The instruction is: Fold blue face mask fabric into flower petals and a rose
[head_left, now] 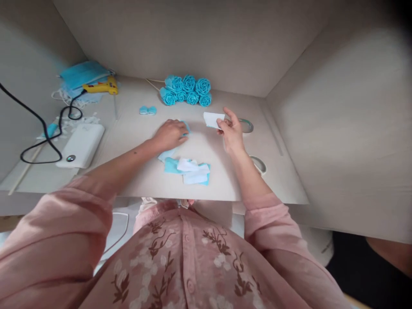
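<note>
My right hand (232, 132) pinches a small rectangular piece of cloth (212, 119), white side up, just above the table. Low over the table, my left hand (171, 134) has its fingers curled over a blue cloth piece (186, 127), mostly hidden under them. Closer to my body lies a loose pile of white and blue cloth pieces (195, 174). A blue bow-shaped piece (148, 110) rests beyond my left hand. Several blue fabric roses (189, 83) are grouped at the back, with thin sticks pointing left.
At left are blue face masks (83, 73), a yellow glue gun (101, 86), a black cable (41, 118), a white power bank (84, 146), white scraps and a wooden stick (25, 167). Two tape rolls (247, 125) lie by my right arm. Panels enclose the table's back and sides.
</note>
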{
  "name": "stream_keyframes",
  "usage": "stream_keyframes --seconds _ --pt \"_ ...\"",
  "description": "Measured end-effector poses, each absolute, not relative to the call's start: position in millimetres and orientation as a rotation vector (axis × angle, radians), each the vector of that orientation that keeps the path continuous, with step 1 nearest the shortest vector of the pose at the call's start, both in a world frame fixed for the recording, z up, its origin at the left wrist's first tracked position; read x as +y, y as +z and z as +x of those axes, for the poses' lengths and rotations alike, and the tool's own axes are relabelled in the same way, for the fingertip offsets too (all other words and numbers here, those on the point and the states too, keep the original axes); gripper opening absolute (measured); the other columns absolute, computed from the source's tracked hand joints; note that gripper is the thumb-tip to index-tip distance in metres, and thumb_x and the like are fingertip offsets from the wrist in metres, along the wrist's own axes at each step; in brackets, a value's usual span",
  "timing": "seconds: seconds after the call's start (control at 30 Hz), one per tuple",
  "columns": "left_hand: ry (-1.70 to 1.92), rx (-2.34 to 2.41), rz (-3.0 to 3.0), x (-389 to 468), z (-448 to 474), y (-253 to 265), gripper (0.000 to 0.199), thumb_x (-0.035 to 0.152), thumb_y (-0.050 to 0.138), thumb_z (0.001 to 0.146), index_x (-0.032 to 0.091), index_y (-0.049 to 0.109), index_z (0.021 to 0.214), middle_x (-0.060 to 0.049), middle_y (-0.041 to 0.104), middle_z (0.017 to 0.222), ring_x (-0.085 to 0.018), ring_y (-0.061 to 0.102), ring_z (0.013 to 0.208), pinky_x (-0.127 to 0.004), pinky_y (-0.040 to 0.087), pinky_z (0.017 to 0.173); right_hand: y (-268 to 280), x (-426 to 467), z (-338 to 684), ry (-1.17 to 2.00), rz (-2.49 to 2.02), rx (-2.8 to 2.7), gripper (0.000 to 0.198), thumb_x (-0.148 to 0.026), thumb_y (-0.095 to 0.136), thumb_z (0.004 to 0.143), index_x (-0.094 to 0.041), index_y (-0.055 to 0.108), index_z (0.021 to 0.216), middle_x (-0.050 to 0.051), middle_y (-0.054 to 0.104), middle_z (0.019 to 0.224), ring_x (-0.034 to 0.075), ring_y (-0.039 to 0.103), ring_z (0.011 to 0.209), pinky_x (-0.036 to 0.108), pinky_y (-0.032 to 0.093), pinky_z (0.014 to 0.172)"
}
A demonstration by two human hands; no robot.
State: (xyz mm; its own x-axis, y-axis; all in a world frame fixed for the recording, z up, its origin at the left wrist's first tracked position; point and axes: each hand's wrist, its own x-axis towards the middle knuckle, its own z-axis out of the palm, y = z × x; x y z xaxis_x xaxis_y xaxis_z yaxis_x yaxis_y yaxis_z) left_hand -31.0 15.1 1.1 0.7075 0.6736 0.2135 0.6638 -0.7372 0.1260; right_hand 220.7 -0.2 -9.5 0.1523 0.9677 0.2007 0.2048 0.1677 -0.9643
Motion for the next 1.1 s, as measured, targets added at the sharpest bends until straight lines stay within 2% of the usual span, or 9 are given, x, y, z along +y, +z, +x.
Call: stream_keyframes --seconds 0.07,0.17,0.27,0.43,0.57,0.67,0.73,0.93,1.1 --pt "0.472 1.204 2.790 20 -50 0 0.036 0.033 0.049 0.092 0.015 0.073 0.112 -0.015 0.072 0.115 -0.032 0.065 0.108 -0.048 0.045 0.099 -8 -3 216 0.927 -1.309 -1.292 0.062 -0.049 0.064 0.086 -0.027 0.049 0.142 0.002 0.064 0.085 0.016 0.063 0.074 0.030 0.054 0.064" --pt "0.812 1.292 2.609 15 -61 7 0.045 0.033 0.052 0.091 0.018 0.064 0.132 -0.013 0.068 0.129 -0.030 0.061 0.119 -0.046 0.041 0.106 -8 -7 205 1.005 -1.350 -1.332 0.059 -0.033 0.063 0.083 -0.021 0.052 0.139 0.000 0.063 0.078 0.015 0.060 0.068 0.026 0.051 0.059" --pt "1.059 1.321 2.609 -2 -47 17 0.041 0.028 0.051 0.092 0.018 0.065 0.129 -0.014 0.063 0.137 -0.032 0.055 0.128 -0.050 0.037 0.109 -11 -10 196 1.011 -1.406 -1.381 0.059 -0.026 0.061 0.080 -0.019 0.053 0.138 -0.002 0.062 0.074 0.013 0.056 0.062 0.025 0.050 0.056" --pt "0.658 0.903 2.863 -22 -9 16 0.034 0.022 0.047 0.094 0.016 0.074 0.113 -0.013 0.074 0.113 -0.030 0.064 0.109 -0.048 0.047 0.097 -12 -13 187 0.861 -1.546 -1.513 0.057 -0.022 0.055 0.084 -0.018 0.053 0.140 -0.001 0.067 0.077 0.012 0.055 0.054 0.028 0.054 0.064" --pt "0.458 0.906 2.896 -19 -1 0 0.035 0.024 0.048 0.096 0.010 0.073 0.115 -0.018 0.071 0.118 -0.033 0.064 0.112 -0.049 0.049 0.098 -1 -18 191 0.636 -1.696 -1.734 0.054 -0.019 0.057 0.084 -0.016 0.058 0.138 0.005 0.075 0.086 0.017 0.066 0.072 0.031 0.054 0.080" --pt "0.461 0.853 2.895 -16 -7 -8 0.035 0.028 0.049 0.098 0.013 0.074 0.115 -0.017 0.069 0.126 -0.032 0.063 0.117 -0.049 0.049 0.101 10 -21 202 0.414 -1.804 -1.863 0.050 -0.015 0.057 0.084 -0.019 0.064 0.133 0.009 0.078 0.098 0.023 0.070 0.090 0.033 0.051 0.086" --pt "0.477 0.802 2.883 -15 -12 -9 0.035 0.031 0.049 0.099 0.016 0.076 0.115 -0.016 0.068 0.131 -0.032 0.063 0.120 -0.049 0.049 0.101 16 -22 208 0.311 -1.793 -1.828 0.044 -0.014 0.055 0.086 -0.018 0.067 0.128 0.009 0.078 0.103 0.023 0.070 0.091 0.033 0.051 0.085" --pt "0.458 0.728 2.864 -16 -17 -6 0.033 0.035 0.052 0.099 0.020 0.078 0.113 -0.016 0.065 0.137 -0.032 0.062 0.125 -0.050 0.049 0.104 20 -25 212 0.616 -1.488 -2.134 0.024 -0.015 0.059 0.085 -0.018 0.075 0.102 0.005 0.077 0.096 0.016 0.067 0.082 0.026 0.047 0.078" --pt "0.493 0.686 2.814 -12 -19 -8 0.033 0.034 0.052 0.099 0.021 0.079 0.112 -0.014 0.067 0.135 -0.032 0.062 0.126 -0.051 0.049 0.106 18 -23 223 0.686 -1.619 -2.314 0.027 -0.019 0.068 0.082 -0.020 0.072 0.108 0.002 0.073 0.087 0.015 0.063 0.077 0.025 0.042 0.071"
